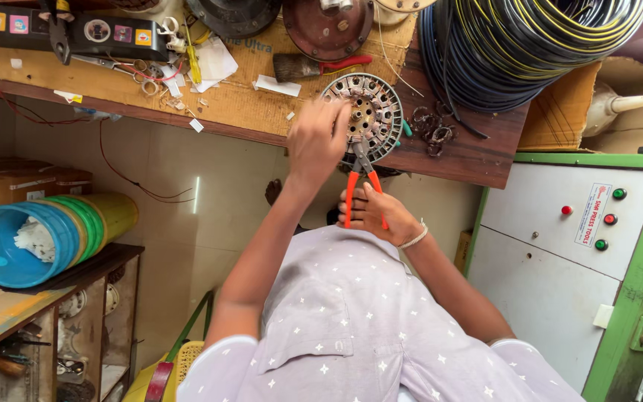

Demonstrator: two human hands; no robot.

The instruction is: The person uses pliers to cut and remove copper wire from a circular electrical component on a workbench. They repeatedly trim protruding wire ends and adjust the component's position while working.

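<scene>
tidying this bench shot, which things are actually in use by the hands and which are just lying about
In use:
left hand steadying the round slotted metal motor core
right hand gripping orange-handled pliers, tips at the core

Lying about:
red-handled brush
black and yellow wire coil
stacked plastic tubs
small wire rings
brown round cover

Wooden bench (262, 104), worn and scuffed, running across the top of the view. At its front edge, a round slotted metal stator (370, 112), overhanging slightly. Just behind that, a paintbrush (310, 67) with a red handle and a brown domed cover (327, 28). To the right, a large coil of dark cable (530, 45) and small wire rings (432, 128). To the left, a black box with coloured stickers (68, 30), scraps of white paper (213, 63), scissors (113, 65).
</scene>
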